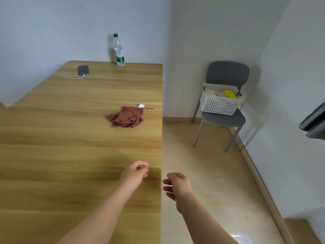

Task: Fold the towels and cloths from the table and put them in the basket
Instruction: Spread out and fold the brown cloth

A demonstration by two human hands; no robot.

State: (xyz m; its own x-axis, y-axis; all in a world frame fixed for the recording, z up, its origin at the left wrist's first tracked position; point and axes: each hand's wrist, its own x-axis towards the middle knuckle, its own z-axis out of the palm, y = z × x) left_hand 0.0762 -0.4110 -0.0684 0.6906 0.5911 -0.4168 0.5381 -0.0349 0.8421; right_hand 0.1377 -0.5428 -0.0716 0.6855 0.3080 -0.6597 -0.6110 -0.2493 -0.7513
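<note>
A crumpled reddish-brown cloth with a white tag lies on the wooden table, near its right edge. The white perforated basket stands on a grey chair to the right of the table, with yellow and grey cloth inside. My left hand hovers over the table's near right part with fingers loosely curled, holding nothing. My right hand hangs just past the table's right edge, above the floor, fingers relaxed and empty. Both hands are well short of the cloth.
A dark phone with a white cable lies at the table's far left. A water bottle with a green cap stands at the far edge. White walls close in behind and to the right; a dark object juts from the right wall.
</note>
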